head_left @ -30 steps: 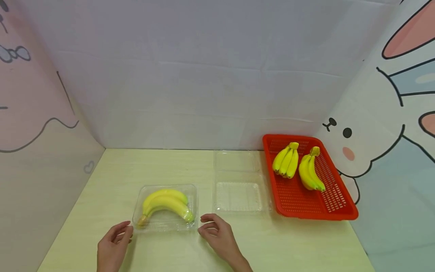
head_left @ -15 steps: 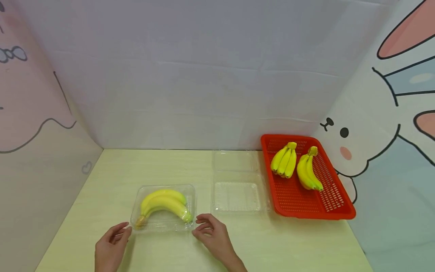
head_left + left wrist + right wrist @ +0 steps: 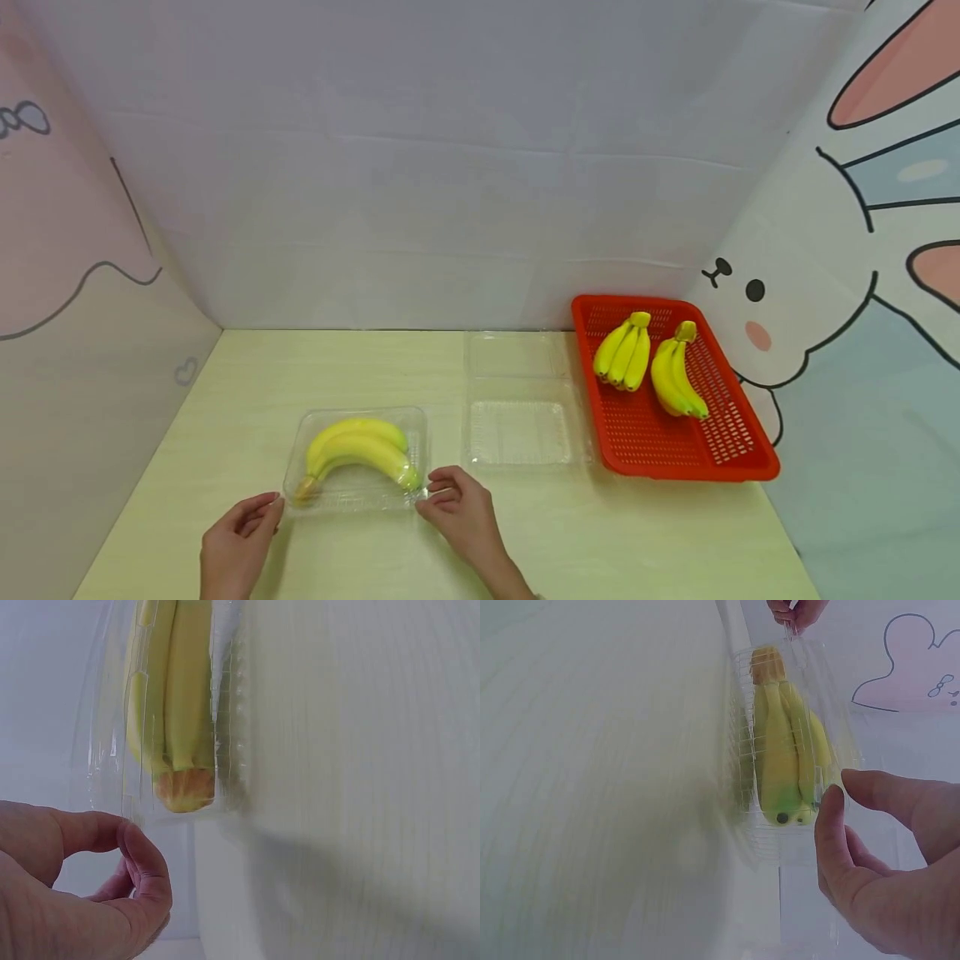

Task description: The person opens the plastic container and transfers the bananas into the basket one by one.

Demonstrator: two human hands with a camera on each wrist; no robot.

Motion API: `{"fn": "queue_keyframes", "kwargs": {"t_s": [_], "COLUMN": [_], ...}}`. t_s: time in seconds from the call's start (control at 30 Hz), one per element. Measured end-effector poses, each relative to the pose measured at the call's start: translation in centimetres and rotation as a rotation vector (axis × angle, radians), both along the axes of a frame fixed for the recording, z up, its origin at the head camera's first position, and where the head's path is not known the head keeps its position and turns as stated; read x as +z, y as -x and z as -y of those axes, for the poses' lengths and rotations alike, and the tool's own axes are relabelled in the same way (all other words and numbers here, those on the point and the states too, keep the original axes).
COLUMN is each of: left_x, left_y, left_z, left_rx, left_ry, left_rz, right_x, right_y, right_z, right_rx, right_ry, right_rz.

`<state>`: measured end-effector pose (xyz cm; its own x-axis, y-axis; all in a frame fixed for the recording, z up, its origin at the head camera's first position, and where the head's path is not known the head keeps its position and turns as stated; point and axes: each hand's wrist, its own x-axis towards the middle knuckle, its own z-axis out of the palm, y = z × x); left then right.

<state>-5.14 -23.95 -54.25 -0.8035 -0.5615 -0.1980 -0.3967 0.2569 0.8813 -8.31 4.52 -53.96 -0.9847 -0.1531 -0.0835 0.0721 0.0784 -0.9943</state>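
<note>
Nearest, the left hand [image 3: 238,546]: forefinger and thumb meet on the near left corner of the clear box [image 3: 352,502], pinching its edge. Right hand [image 3: 465,512] matches at the near right corner, fingers bent, thumb and forefinger apparently nipping the edge; see-through plastic makes the contact harder to read. Paired corner grips likely steady the box evenly and spare its thin walls.

Box on the table [image 3: 360,558], between the hands, a long side nearest. Inside, bananas [image 3: 363,447] on their side, stem left, probably laid lengthwise because the curve fits that way. Box looks closed over them; whether latched, cannot tell.

Farther, to the right: spare box [image 3: 519,433], clear, spread open, just beside the red basket [image 3: 622,454], presumably to keep both handy. Basket holds two bunches [image 3: 623,356], stems toward its far rim.

Farthest: pale wall [image 3: 450,192].
</note>
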Motion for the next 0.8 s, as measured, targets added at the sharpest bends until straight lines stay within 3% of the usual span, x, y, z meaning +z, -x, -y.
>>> {"fn": "queue_keyframes", "kwargs": {"t_s": [0.2, 0.43, 0.57, 0.8], "left_x": [0.3, 0.6, 0.6, 0.7], "left_y": [0.2, 0.3, 0.4, 0.6], "left_z": [0.2, 0.9, 1.1, 1.2], "left_rx": [-0.028, -0.107, -0.153, -0.179], "left_ry": [0.024, 0.045, 0.025, -0.032], "left_rz": [0.046, 0.094, 0.104, 0.124], "right_x": [0.2, 0.0, -0.1, -0.1], "right_y": [0.1, 0.5, 0.6, 0.7], "right_z": [0.0, 0.1, 0.0, -0.2], "right_rx": [0.010, 0.010, 0.012, 0.026], "right_ry": [0.008, 0.017, 0.022, -0.004], "right_rz": [0.036, 0.057, 0.061, 0.048]}}
